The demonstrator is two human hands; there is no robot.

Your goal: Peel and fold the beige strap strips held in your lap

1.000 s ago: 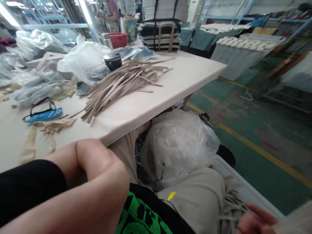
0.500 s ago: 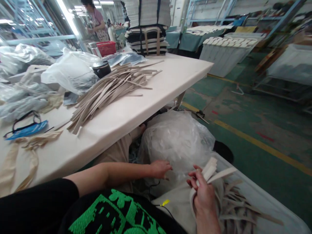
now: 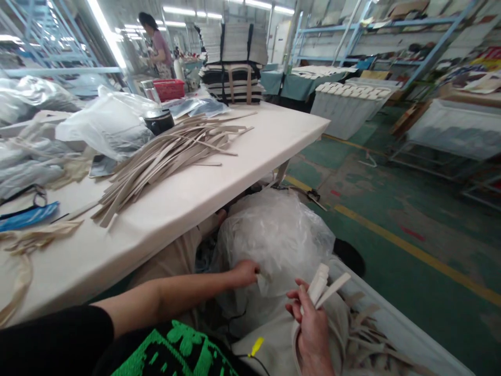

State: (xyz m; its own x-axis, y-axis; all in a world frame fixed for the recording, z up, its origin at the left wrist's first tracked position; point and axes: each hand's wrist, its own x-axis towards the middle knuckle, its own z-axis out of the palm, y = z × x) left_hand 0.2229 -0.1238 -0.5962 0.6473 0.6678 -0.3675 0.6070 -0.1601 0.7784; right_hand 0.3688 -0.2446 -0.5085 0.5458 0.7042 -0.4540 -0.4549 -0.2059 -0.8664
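A bundle of flat, pale beige strips point(image 3: 319, 284) was gripped by the curled fingers of the right hand point(image 3: 311, 318), beside a grey-white plastic bin point(image 3: 415, 330). The left hand point(image 3: 246, 272) was placed at the translucent white plastic bag point(image 3: 274, 224); its fingers were bent, but how tightly, and on what, could not be told. Longer taupe strips point(image 3: 164, 151) were heaped on the cream-topped table point(image 3: 274, 125).

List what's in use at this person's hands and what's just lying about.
In use:
- pale strips, in the right hand
- clear plastic bag, at the left hand
- probably the tan strips on the table

Apparently lying about:
- dark lidded mug
- red basket
- blue item
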